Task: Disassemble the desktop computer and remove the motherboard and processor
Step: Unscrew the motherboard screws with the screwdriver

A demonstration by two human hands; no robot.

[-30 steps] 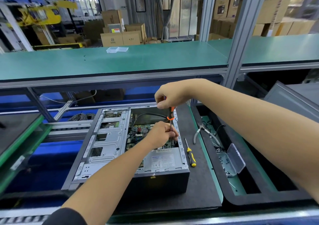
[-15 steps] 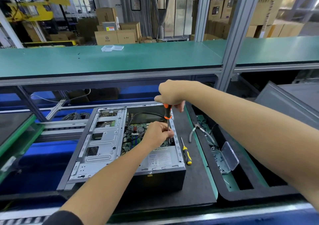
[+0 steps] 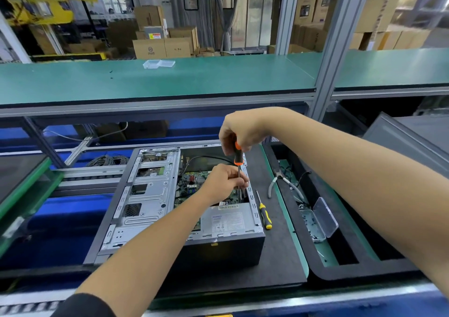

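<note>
Right hand (image 3: 239, 132) grips orange-black-handled screwdriver (image 3: 238, 156) upright; left hand (image 3: 224, 183) below pinches shaft, steadying tip on green motherboard (image 3: 192, 183) inside open grey metal computer case (image 3: 150, 195). Risk: tip slips, gouging board.

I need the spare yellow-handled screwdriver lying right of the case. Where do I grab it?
Pinch the yellow screwdriver by its thick yellow-and-black handle, the near end, coming from above. It lies flat on the black mat, thin shaft pointing away, close beside the case, so approach from its open right side.

Right hand (image 3: 239, 132) lower — screwdriver (image 3: 238, 157) sunk deeper
</note>
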